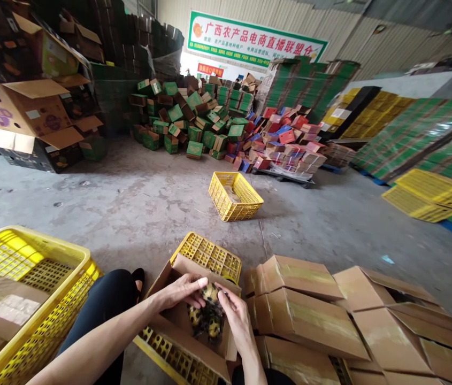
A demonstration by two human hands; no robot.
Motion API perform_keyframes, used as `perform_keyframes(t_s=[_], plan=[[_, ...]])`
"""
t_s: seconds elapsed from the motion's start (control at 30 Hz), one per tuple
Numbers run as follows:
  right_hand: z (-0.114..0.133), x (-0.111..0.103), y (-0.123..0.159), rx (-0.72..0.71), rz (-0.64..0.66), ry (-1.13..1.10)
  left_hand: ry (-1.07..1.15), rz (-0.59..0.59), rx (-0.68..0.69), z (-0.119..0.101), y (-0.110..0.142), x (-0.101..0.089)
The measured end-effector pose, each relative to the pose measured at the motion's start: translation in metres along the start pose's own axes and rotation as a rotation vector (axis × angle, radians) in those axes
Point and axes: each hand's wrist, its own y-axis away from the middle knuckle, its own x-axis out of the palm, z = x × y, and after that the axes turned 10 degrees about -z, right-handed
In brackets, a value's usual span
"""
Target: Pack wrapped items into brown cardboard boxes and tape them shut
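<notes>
My left hand is curled against a round yellow fruit in dark-patterned clear wrap, its thumb on top. From the other side my right hand closes on the same fruit with its fingertips. Both hands are over an open cardboard box with its flaps up. More wrapped fruits of the same kind lie in the box, just below my hands. The box rests on a yellow plastic crate between my legs. Which kind of fruit it is, I cannot tell.
A big yellow crate with a taped carton inside stands at the left. Several folded brown cartons are stacked at the right. Another yellow crate sits ahead on the concrete floor. Green boxes are heaped farther back.
</notes>
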Motion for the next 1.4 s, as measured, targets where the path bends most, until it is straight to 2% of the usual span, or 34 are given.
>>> perform_keyframes(t_s=[0.17,0.4,0.57,0.67,0.8,1.03,1.17,1.27,1.4], plan=[[-0.001,-0.001,-0.001,-0.011,-0.038,0.005,-0.022,0.055,0.062,0.003,-0.001,-0.003],[-0.002,0.001,-0.002,-0.032,-0.050,0.047,0.011,0.013,0.085,-0.002,0.001,-0.003],[-0.009,0.002,-0.006,-0.090,-0.120,0.045,0.016,-0.023,0.088,-0.002,0.001,-0.002],[-0.011,0.001,-0.004,-0.087,-0.048,0.022,0.032,-0.070,0.036,0.000,-0.002,-0.002],[-0.012,0.000,0.001,-0.173,0.091,0.037,0.024,-0.126,0.006,0.002,-0.004,-0.003],[-0.004,0.000,0.004,-0.108,0.258,0.010,0.019,-0.062,-0.023,0.006,-0.004,-0.004],[0.002,0.000,0.007,-0.140,0.315,0.002,0.015,-0.118,-0.046,0.008,-0.006,-0.004],[0.007,0.002,0.009,-0.125,0.287,0.031,0.030,-0.148,-0.089,0.006,-0.006,-0.004],[0.011,0.004,0.008,-0.103,0.154,0.075,0.008,-0.064,-0.162,0.002,-0.006,-0.004]])
